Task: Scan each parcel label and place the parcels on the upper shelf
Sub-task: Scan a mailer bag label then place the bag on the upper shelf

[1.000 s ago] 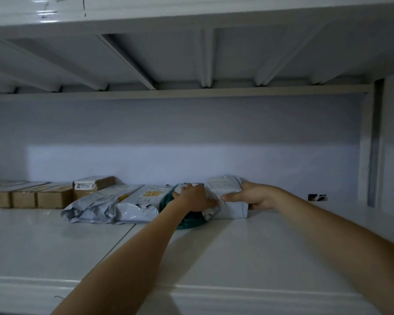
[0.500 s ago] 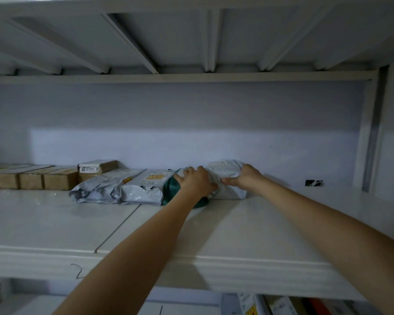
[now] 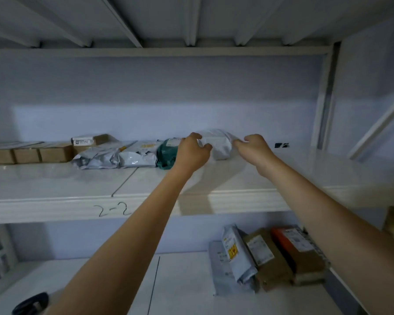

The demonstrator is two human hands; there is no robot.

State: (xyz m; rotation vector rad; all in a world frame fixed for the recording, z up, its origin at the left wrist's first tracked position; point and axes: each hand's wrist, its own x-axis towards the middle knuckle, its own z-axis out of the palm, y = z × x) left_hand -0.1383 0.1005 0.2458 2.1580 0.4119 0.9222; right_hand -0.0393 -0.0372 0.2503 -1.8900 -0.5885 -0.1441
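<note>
Parcel in white plastic (image 3: pixel 216 144) lies at the back of the upper shelf (image 3: pixel 55 201), and it serves as the landmark. The left hand (image 3: pixel 192 153) sits at its left end with fingers curled toward the wrapping, and the right hand (image 3: pixel 253 147) hovers at its right end with fingers loosely bent; whether either one touches the film is hard to tell in this dim view, so the hold looks loosened rather than firm. A second ago both hands were pressed against this parcel, so they now seem to be drawing back, which suggests the placement is done. Just left of the white parcel lies a green parcel (image 3: pixel 166 153), then two grey mailers (image 3: pixel 114 155), then cardboard boxes (image 3: pixel 41 153) further left. Below the white parcel and to its right, on the lower shelf (image 3: pixel 180 280), more parcels (image 3: pixel 266 258) wait, so scanning and lifting probably go on.
</note>
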